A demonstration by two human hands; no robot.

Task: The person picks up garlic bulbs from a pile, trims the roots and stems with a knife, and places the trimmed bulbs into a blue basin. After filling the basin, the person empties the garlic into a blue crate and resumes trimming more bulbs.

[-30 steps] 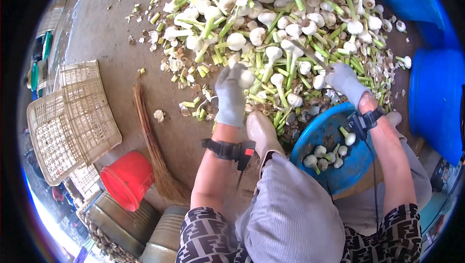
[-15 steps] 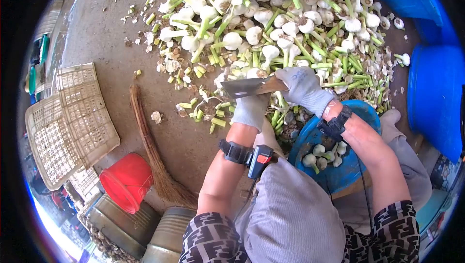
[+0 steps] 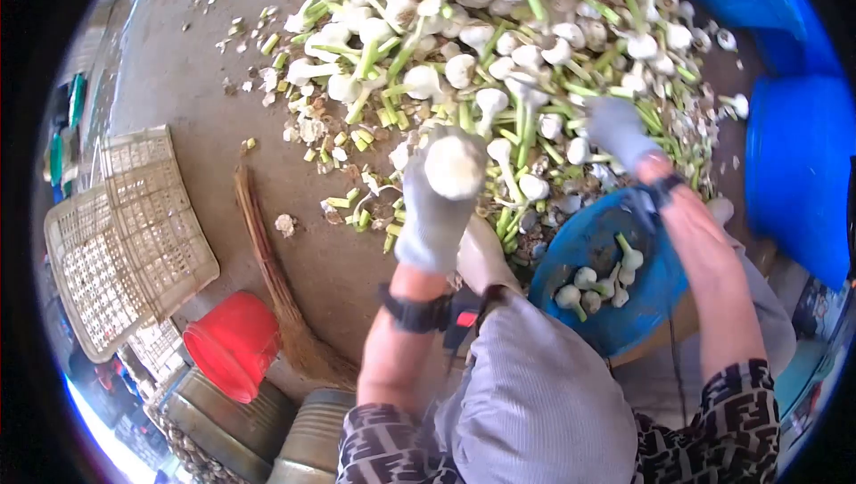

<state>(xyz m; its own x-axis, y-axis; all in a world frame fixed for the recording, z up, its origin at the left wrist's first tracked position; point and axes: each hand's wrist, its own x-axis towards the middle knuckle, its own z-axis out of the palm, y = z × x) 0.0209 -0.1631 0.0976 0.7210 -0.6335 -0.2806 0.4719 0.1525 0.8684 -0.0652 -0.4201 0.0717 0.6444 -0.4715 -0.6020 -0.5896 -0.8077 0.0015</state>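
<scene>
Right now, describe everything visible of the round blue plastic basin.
The round blue plastic-looking basin is wide and open-topped, its inside smudged with dirt. It sits between the person's grey-trousered legs. Several white garlic bulbs with short green stems rest on its bottom. A black wrist strap overlaps its far rim in view; its base is hidden.

Floor (image 3: 205, 83), heaped with garlic (image 3: 528, 56) at one o'clock, strewn with cut stems (image 3: 361, 139) at eleven, peelings (image 3: 310, 130) at ten, bearing straw broom (image 3: 287, 310) and red bucket (image 3: 234, 337) at eight, blue tub (image 3: 794, 176) at three.
</scene>
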